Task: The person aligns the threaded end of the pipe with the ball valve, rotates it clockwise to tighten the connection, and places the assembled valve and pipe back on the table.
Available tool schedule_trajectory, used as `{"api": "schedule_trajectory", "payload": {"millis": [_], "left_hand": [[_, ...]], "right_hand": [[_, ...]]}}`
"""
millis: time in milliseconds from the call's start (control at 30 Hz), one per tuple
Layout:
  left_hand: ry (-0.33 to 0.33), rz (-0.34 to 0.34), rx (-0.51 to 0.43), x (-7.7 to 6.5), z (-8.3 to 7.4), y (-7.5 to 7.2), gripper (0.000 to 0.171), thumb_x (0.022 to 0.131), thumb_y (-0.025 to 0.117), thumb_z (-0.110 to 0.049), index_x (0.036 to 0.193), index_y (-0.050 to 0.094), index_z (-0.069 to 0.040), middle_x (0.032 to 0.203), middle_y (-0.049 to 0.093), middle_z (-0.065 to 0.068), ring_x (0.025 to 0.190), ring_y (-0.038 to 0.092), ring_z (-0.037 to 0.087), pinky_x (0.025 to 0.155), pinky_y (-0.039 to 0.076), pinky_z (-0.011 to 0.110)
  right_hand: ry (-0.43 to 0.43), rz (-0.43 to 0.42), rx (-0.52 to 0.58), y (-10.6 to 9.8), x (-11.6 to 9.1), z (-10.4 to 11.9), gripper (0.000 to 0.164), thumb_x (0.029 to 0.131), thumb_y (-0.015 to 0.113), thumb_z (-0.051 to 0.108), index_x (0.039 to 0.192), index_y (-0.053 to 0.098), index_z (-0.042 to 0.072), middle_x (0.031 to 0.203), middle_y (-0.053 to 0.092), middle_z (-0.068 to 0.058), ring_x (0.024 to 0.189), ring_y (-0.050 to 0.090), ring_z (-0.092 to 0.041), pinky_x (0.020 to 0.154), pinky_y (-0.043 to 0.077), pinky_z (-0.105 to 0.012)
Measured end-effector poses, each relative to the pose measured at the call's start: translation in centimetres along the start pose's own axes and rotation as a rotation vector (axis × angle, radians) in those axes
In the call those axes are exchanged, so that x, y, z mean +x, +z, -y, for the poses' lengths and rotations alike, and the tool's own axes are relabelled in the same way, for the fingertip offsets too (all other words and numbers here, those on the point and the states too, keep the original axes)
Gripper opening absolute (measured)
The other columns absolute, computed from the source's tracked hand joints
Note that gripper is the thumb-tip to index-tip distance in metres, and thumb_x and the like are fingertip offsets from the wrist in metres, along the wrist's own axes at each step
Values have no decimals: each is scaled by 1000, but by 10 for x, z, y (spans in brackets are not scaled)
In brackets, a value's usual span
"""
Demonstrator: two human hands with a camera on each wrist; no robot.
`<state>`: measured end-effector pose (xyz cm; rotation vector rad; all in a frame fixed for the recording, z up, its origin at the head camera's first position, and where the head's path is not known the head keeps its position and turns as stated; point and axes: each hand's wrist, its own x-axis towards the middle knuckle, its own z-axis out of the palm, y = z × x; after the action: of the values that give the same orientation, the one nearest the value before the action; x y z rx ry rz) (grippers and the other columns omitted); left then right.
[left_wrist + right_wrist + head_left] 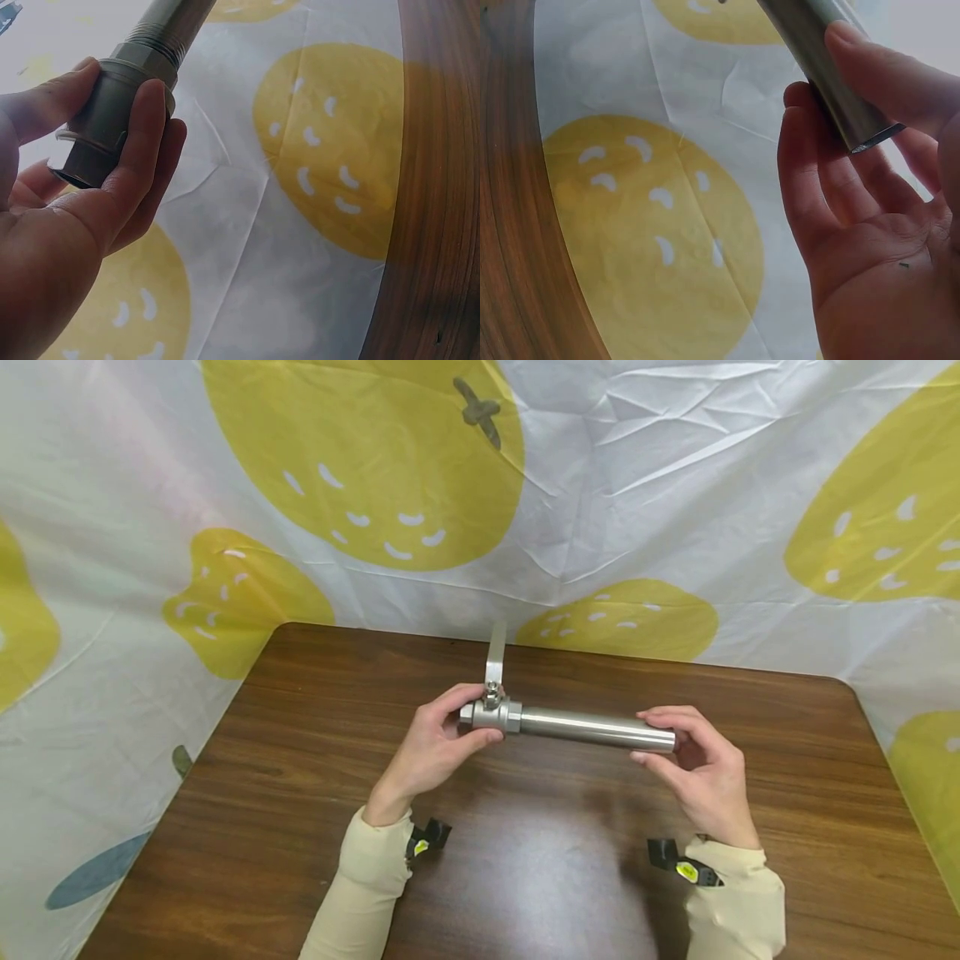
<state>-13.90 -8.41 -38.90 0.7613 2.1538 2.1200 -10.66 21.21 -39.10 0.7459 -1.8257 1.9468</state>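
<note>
A steel ball valve [491, 716] with a flat lever handle [496, 652] is joined to a smooth metal pipe [592, 729]. My left hand [433, 739] grips the valve body, thumb on the near side and fingers on the far side. The lever points away from me, toward the back. At the pipe's free right end, my right hand [705, 772] pinches it between thumb and fingers. In the left wrist view, some thread [157, 41] shows on the pipe where it enters the valve [105, 112]. The right wrist view shows the pipe's cut end [877, 138] near the palm.
Both hands are above a brown wood-grain table [300, 827]. A white cloth [570, 460] with yellow fruit prints hangs behind the table and along its sides. Small black devices [429, 839] are strapped at both wrists.
</note>
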Motion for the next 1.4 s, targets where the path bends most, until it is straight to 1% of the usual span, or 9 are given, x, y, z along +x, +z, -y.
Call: {"api": "schedule_trajectory", "payload": {"millis": [267,433,700,900,1100,1200,1267,1300,1400], "left_hand": [[17,4,5,0,-1,0,46,74,70,-2,117,54,-3,114,54,9,95,54,16,79,51,27],[19,6,11,0,1,0,46,75,69,-2,118,54,-3,114,54,10,95,54,16,79,51,27],[40,7,9,0,0,1,46,74,70,0,116,54,-2,112,54,10,94,54,16,77,51,25],[52,14,14,0,2,1,45,73,70,0,116,54,-1,112,54,11,94,53,17,77,50,23],[54,15,19,-1,1,2,45,73,70,0,116,54,-1,113,54,10,94,53,16,78,50,23],[54,10,24,0,0,2,45,73,71,0,116,54,-1,113,54,10,95,53,16,78,50,24],[52,3,20,0,0,1,45,73,71,0,115,54,-1,113,54,10,95,53,16,79,50,25],[48,-1,18,0,0,1,46,73,71,0,116,54,0,113,54,10,96,53,16,80,50,25],[34,-8,7,0,-1,1,46,73,70,0,116,54,0,114,53,11,96,53,16,80,51,26]], "right_hand": [[33,-2,-10,1,-1,2,48,57,61,-33,102,50,-21,102,55,-29,92,59,-22,76,50,-20],[55,-4,-42,0,-1,3,46,59,62,-31,103,51,-20,101,57,-26,89,60,-19,74,50,-19],[107,-27,-136,-5,-3,0,43,63,65,-25,104,55,-15,97,63,-13,80,60,-12,67,50,-16],[168,-53,-262,-9,-6,-4,37,69,67,-15,105,59,-8,87,64,-5,73,59,-9,61,49,-14],[205,-71,-331,-10,-8,-5,34,72,67,-10,105,61,-5,80,64,-2,64,56,-8,53,46,-14],[208,-77,-334,-10,-8,-6,34,71,68,-10,105,61,-5,77,64,-2,60,55,-8,49,43,-16],[206,-79,-320,-10,-7,-6,36,71,68,-11,106,61,-6,77,65,-1,60,55,-7,49,43,-16],[205,-80,-291,-9,-7,-6,36,71,67,-12,106,60,-7,80,66,-3,62,57,-8,50,44,-15],[174,-66,-185,-5,-4,-2,39,70,64,-17,107,56,-12,93,66,-13,75,62,-10,58,48,-15]]}}
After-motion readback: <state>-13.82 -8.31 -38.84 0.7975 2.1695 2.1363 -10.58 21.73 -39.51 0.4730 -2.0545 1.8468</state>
